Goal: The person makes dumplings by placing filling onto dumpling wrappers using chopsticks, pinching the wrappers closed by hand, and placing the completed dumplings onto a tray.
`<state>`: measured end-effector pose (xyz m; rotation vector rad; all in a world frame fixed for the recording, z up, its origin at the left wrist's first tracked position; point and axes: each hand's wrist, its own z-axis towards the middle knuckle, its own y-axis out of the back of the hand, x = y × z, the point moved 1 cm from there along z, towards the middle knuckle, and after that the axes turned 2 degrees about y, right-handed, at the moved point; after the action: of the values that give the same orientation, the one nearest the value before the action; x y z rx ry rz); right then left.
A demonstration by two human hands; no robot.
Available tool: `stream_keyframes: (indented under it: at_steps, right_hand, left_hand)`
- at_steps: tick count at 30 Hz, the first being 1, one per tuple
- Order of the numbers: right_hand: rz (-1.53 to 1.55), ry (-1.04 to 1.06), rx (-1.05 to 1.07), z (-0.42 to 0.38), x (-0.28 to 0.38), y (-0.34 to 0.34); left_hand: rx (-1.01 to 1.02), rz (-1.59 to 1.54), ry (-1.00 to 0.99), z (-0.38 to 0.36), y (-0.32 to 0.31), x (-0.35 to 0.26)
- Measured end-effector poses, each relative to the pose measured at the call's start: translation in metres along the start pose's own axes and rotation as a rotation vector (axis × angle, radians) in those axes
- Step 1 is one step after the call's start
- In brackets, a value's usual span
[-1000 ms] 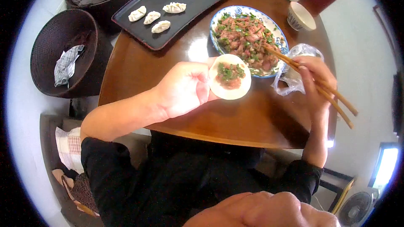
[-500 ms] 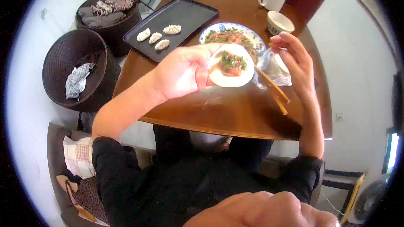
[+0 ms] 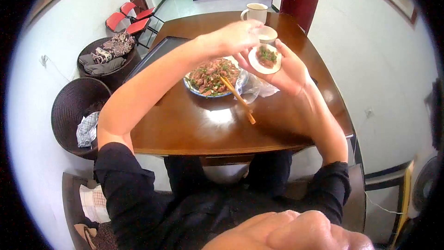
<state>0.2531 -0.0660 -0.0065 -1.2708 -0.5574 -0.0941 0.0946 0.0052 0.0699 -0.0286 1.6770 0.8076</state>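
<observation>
A round white dough wrapper with meat and green filling in its middle rests on my right hand, whose fingers hold it from below and behind. My left hand reaches over the near left rim of the white bowl, empty, with fingers stretched out and the tips partly hidden. Just below my left hand sits a blue-rimmed plate of meat and green filling. Chopsticks lean from it onto the table. Beside it lies a clear plastic bag.
A white mug stands behind the bowl on the brown table. The black tray is mostly behind my left arm. Dark round baskets with cloths and red folding chairs are at the left.
The wrapper with filling has passed from my left hand to my right hand. My left hand has moved to the bowl. The view has tilted up, and my left arm now covers the dumplings on the tray.
</observation>
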Motion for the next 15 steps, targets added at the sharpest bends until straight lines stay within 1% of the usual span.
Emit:
stream_keyframes:
  at_steps: [1, 2, 4, 5, 6, 7, 8, 9, 10, 11, 13, 15]
  right_hand:
    - [-0.092, 0.043, -0.124, -0.002, 0.003, -0.005]
    - [-0.064, 0.01, -0.07, -0.001, 0.014, -0.004]
    - [0.09, 0.099, -0.075, 0.007, 0.044, 0.016]
    - [0.058, 0.244, -0.177, 0.005, 0.051, 0.003]
    - [0.161, 0.38, -0.184, 0.01, 0.061, 0.015]
    - [0.17, 0.419, -0.163, 0.009, 0.069, 0.026]
    - [0.18, 0.459, -0.139, 0.008, 0.077, 0.035]
    - [0.215, 0.421, -0.129, 0.003, 0.08, 0.038]
    - [0.212, 0.425, -0.129, -0.001, 0.08, 0.043]
    - [0.176, 0.428, -0.09, -0.004, 0.08, 0.048]
    - [0.141, 0.409, -0.028, -0.008, 0.082, 0.046]
    - [0.193, 0.358, 0.031, -0.008, 0.083, 0.046]
  left_hand:
    - [-0.159, 0.218, 0.038, 0.006, 0.002, -0.011]
    - [-0.316, 0.27, -0.02, 0.018, 0.005, -0.005]
    - [-0.608, 0.88, -0.416, 0.052, 0.025, 0.013]
    - [-0.606, 0.882, -0.417, 0.072, 0.031, 0.028]
    - [-0.495, 0.908, -0.308, 0.096, 0.035, 0.043]
    - [-0.385, 0.932, -0.2, 0.118, 0.036, 0.06]
    - [-0.368, 1.039, -0.254, 0.137, 0.036, 0.079]
    - [-0.321, 1.002, -0.071, 0.146, 0.029, 0.079]
    - [-0.276, 0.959, 0.108, 0.153, 0.022, 0.08]
    - [-0.278, 0.962, 0.1, 0.157, 0.019, 0.081]
    - [-0.318, 1.066, 0.092, 0.174, 0.009, 0.096]
    - [-0.35, 1.023, 0.041, 0.186, 0.005, 0.113]
